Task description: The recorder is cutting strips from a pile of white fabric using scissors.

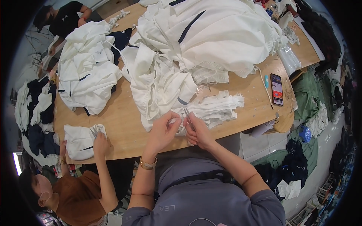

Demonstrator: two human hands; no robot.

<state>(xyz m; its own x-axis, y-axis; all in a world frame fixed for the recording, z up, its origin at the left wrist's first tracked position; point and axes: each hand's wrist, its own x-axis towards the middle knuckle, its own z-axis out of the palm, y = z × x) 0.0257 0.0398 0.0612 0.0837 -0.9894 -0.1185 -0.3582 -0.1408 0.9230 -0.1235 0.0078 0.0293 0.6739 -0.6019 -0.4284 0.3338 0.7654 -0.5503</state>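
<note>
My left hand is closed in a pinch on a small white piece that looks like cloth or elastic. Close beside it, my right hand grips small metal thread snips, blades pointing up and away from me. Just beyond both hands lies a white garment with gathered edges and a dark stripe. A bunch of white fabric strips is spread to the right of my right hand. Whether the snips touch the white piece, I cannot tell.
Large white garment piles cover the far side of the wooden table, with another heap at left. A phone and a white cord lie at right. A co-worker's hands handle a folded white garment at near left.
</note>
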